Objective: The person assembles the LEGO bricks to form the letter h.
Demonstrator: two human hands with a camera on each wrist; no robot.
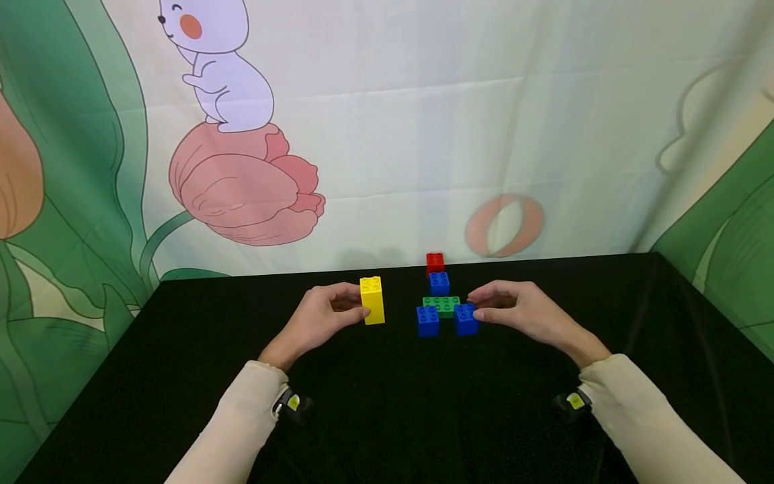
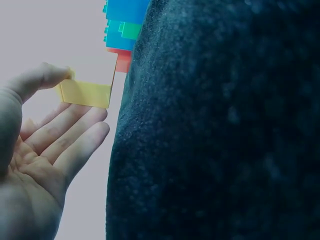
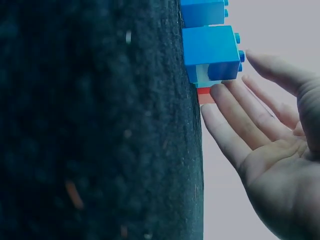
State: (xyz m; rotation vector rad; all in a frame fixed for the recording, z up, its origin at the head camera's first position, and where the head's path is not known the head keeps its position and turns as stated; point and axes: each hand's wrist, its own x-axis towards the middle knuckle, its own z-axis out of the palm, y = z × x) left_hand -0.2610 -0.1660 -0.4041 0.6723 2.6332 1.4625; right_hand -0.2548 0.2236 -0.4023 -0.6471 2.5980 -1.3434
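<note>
In the head view, the left hand [image 1: 317,317] pinches a tall yellow plastic studded brick [image 1: 375,304] between thumb and fingers. The right hand [image 1: 527,313] holds thumb and fingers apart, a blue square plastic studded brick [image 1: 465,324] at its thumb tip, a green rectangular plastic studded brick [image 1: 441,305] just left of its fingertips.

In the left wrist view, the yellow brick sits between thumb and fingertips.

In the right wrist view, the thumb is near the blue studs; contact is unclear.

I count three blue blocks [image 1: 428,325], two near and one far. There's one green block [image 1: 441,306], one red block [image 1: 435,263] and, at left, one yellow block [image 1: 373,301].
</note>
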